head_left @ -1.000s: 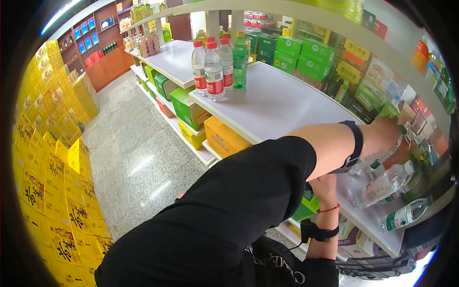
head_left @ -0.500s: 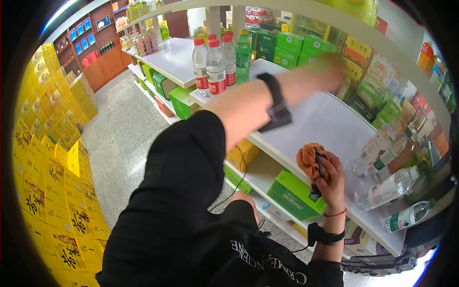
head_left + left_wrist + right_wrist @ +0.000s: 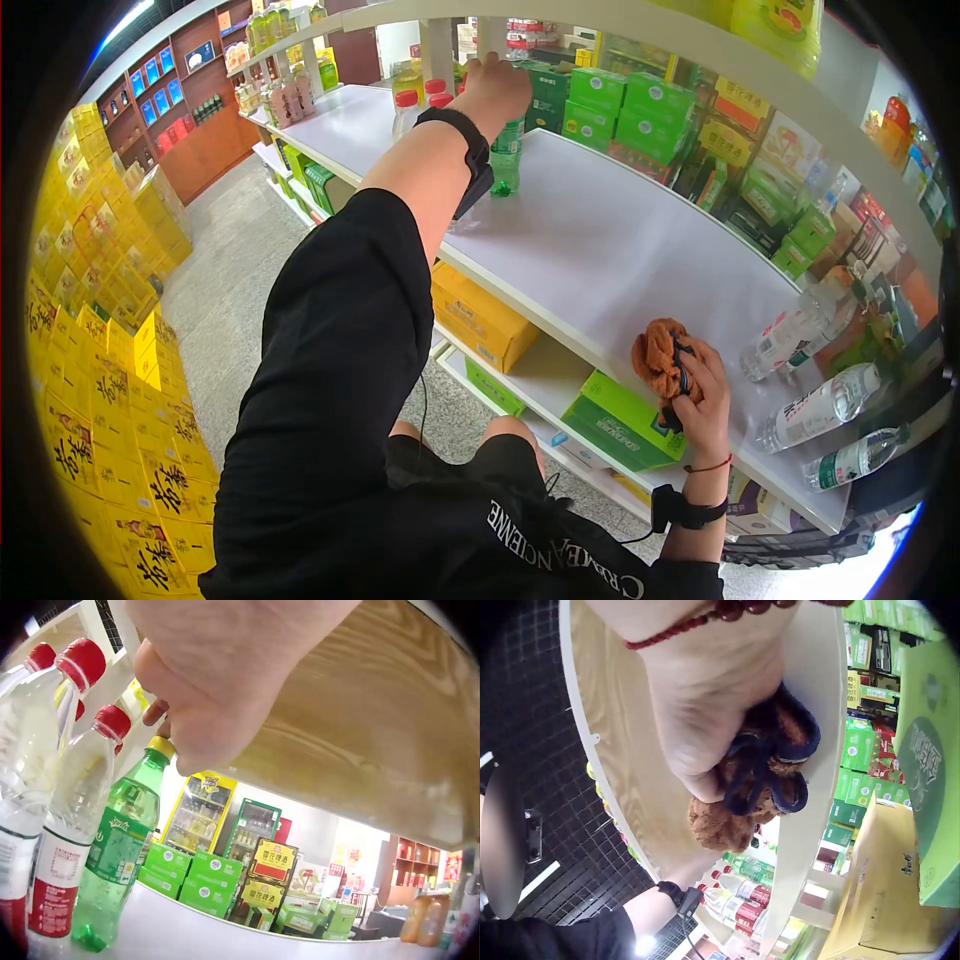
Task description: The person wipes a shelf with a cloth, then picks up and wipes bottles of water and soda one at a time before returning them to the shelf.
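Note:
My left hand (image 3: 497,95) is at the top of a green soda bottle (image 3: 506,160), its fingers curled about the yellow cap (image 3: 161,745). That bottle stands upright on the white shelf (image 3: 600,225). Beside it stand several clear bottles with red caps and red-and-white labels (image 3: 56,889), partly hidden by my forearm in the head view. My right hand (image 3: 703,395) grips a bunched, fuzzy brown cloth (image 3: 660,355) with dark blue edging (image 3: 761,776), low over the shelf's front edge.
Several clear bottles (image 3: 818,408) stand at the shelf's right end. Below lie a yellow-orange box (image 3: 480,312) and a green box (image 3: 622,420). An upper shelf (image 3: 640,25) runs overhead. Yellow cartons (image 3: 110,400) are stacked across the aisle on the left.
My left hand has swung from the right end of the shelf leftward to the green bottle. The right hand keeps the brown cloth near the front edge, moved slightly.

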The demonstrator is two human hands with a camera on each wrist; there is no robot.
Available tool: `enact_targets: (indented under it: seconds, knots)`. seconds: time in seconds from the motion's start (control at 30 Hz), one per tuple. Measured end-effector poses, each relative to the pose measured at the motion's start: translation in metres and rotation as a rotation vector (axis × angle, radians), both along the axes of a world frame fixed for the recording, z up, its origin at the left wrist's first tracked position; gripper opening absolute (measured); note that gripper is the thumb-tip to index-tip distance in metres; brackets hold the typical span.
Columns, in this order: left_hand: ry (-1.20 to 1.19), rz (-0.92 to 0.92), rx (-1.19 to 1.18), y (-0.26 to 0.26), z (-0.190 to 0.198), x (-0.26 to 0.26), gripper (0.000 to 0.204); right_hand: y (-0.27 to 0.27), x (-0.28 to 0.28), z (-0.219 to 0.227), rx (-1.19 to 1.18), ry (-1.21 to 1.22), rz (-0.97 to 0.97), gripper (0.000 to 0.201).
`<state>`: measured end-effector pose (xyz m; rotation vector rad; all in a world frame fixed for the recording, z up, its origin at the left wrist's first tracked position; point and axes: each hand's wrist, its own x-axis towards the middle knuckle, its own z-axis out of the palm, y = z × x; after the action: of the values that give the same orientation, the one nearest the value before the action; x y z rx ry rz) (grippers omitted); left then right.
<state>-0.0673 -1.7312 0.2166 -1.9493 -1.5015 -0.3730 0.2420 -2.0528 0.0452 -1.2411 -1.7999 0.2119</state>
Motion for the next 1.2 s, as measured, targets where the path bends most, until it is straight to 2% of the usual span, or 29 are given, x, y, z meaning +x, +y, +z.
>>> enact_targets:
  seconds: [0.13, 0.27, 0.33, 0.37, 0.43, 0.57, 0.63, 0.67, 0.73, 0.87, 0.97, 1.03, 1.1, 1.13, 1.2]
  knots:
    - [-0.018, 0.031, 0.075, 0.012, 0.000, 0.001, 0.029, 0.001, 0.001, 0.000, -0.007, 0.020, 0.000, 0.044]
    - [-0.057, 0.054, 0.053, 0.018, 0.001, 0.003, 0.029, 0.002, 0.002, -0.001, -0.016, 0.049, 0.011, 0.043]
    - [-0.102, -0.083, 0.119, 0.027, -0.001, 0.001, 0.028, 0.000, 0.001, -0.002, -0.024, 0.064, 0.010, 0.043]
    - [-0.100, -0.081, 0.117, 0.030, -0.003, 0.001, 0.028, -0.001, 0.000, 0.000, -0.028, 0.073, 0.011, 0.043]
    - [-0.246, -0.232, -0.089, 0.010, 0.004, 0.006, 0.023, 0.000, -0.001, 0.000, -0.030, 0.082, 0.012, 0.043]
    - [-0.217, -0.318, -0.082, -0.013, 0.002, 0.015, 0.026, 0.001, 0.002, -0.004, -0.024, 0.076, 0.015, 0.043]
    - [-0.410, -0.456, -0.010, -0.027, 0.001, 0.020, 0.028, 0.001, 0.000, -0.003, -0.026, 0.081, 0.020, 0.043]
    - [-0.410, -0.453, -0.014, -0.034, 0.000, 0.023, 0.028, 0.000, -0.001, -0.002, -0.035, 0.105, 0.026, 0.043]
    - [-0.507, -0.586, -0.049, -0.059, 0.002, 0.036, 0.027, -0.001, -0.001, -0.003, -0.048, 0.131, 0.032, 0.043]
    - [-0.462, -0.697, -0.053, -0.106, -0.007, 0.058, 0.030, 0.000, -0.001, -0.004, -0.038, 0.128, 0.027, 0.043]
    - [-0.253, -0.822, 0.101, -0.130, -0.020, 0.074, 0.030, 0.002, 0.003, -0.010, -0.031, 0.150, -0.013, 0.043]
    - [-0.336, -0.917, 0.081, -0.141, -0.022, 0.090, 0.029, 0.004, 0.010, -0.010, -0.021, 0.164, -0.045, 0.043]
    - [-0.371, -0.936, 0.043, -0.154, -0.022, 0.098, 0.029, 0.010, 0.017, -0.003, -0.327, 0.581, -0.258, 0.042]
    - [-0.397, -0.956, 0.004, -0.160, -0.021, 0.101, 0.029, 0.015, 0.013, 0.006, -0.331, 0.574, -0.260, 0.042]
    - [-0.426, -0.942, -0.010, -0.171, -0.019, 0.103, 0.030, 0.030, -0.003, 0.036, -0.121, 0.902, -0.129, 0.043]
